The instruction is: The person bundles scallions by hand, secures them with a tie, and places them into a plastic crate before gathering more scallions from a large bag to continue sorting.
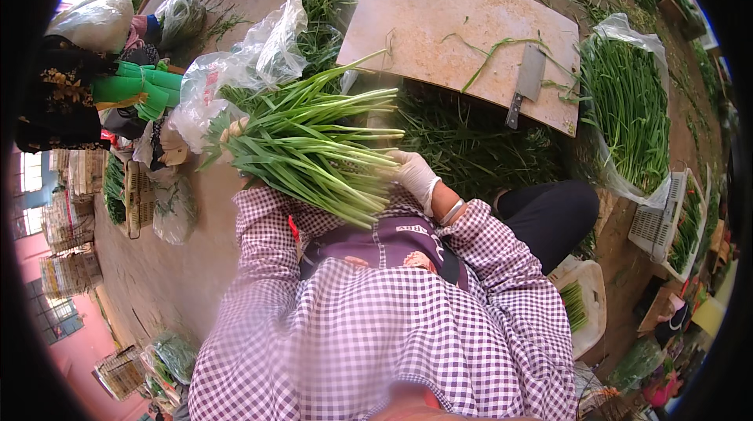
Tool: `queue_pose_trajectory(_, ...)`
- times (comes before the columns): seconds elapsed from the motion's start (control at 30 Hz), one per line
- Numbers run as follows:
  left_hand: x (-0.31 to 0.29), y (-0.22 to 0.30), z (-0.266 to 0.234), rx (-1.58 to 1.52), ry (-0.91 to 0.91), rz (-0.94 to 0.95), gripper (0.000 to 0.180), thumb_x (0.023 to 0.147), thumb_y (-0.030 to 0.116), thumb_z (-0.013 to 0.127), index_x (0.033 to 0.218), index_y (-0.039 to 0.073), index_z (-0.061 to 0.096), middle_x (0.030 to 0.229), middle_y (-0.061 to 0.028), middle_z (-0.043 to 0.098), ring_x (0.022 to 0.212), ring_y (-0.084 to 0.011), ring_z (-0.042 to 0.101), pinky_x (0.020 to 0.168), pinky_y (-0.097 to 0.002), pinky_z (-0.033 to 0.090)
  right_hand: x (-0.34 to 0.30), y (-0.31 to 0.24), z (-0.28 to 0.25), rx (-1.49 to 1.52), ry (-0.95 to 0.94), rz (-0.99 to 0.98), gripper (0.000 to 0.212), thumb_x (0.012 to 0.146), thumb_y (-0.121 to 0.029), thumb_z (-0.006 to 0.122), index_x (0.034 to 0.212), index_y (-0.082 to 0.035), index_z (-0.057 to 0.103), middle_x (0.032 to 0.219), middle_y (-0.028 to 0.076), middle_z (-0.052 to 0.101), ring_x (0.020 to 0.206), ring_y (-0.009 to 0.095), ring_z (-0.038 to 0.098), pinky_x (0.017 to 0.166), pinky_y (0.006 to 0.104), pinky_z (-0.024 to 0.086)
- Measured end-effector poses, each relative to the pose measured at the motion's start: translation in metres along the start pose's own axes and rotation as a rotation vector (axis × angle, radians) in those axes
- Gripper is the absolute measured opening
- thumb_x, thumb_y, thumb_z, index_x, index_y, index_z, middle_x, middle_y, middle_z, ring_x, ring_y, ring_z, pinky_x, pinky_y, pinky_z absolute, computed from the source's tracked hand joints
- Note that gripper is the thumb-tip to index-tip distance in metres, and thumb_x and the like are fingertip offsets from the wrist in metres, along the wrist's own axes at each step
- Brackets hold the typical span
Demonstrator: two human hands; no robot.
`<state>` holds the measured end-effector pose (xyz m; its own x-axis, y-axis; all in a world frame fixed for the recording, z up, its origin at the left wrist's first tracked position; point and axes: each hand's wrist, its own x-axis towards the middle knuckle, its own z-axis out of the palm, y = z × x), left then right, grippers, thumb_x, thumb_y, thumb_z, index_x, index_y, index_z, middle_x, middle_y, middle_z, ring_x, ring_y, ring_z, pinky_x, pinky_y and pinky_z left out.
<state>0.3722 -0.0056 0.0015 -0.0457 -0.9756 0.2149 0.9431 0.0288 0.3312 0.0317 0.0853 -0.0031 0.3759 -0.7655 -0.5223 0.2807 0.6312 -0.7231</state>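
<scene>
In front of my lap lies a large bunch of long-stemmed greens (321, 146), its leafy ends to the left and its pale cut ends to the right. My left hand (234, 129) is wrapped round the leafy end; most of it is hidden under the leaves, with only some fingers showing. My right hand (416, 176), in a white glove, is at the pale stem ends with its fingers bent against them. Those fingertips are partly hidden by the stalks. Beyond, a cleaver (527, 84) with a dark handle rests on a worn board (455, 29).
Loose greens (478, 143) are heaped under the board. At right stand a plastic-lined load of greens (625, 107) and a white crate (659, 225). An open plastic bag of greens (302, 25) sits beyond the bunch. Someone in dark clothing (63, 92) is at far left.
</scene>
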Motion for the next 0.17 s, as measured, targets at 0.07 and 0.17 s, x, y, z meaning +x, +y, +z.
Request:
queue_pose_trajectory(0.07, -0.001, -0.001, 0.007, -0.034, 0.043, -0.003, 0.022, 0.09, 0.03, 0.047, 0.074, 0.015, 0.042, 0.076, 0.0011, 0.04, 0.075, -0.0142, 0.041, 0.076, -0.0334, 0.037, 0.001, 0.001, -0.005, 0.035, -0.041, -0.01, 0.004, 0.086, -0.005, 0.064, 0.087, -0.002, 0.063, 0.073, 0.001, 0.058, 0.064, 0.01, 0.051, 0.059, 0.025, 0.043)
queue_pose_trajectory(0.17, -0.003, 0.018, -0.022, -0.05, 0.097, -0.017, 0.024, 0.089, 0.033, 0.048, 0.075, 0.015, 0.042, 0.076, 0.0012, 0.04, 0.079, -0.0141, 0.042, 0.081, -0.0334, 0.037, 0.016, 0.003, -0.041, -0.355, -0.166, -0.063, 0.021, 0.088, -0.016, 0.067, 0.103, -0.001, 0.065, 0.092, 0.003, 0.066, 0.084, 0.009, 0.059, 0.083, 0.0248, 0.049)
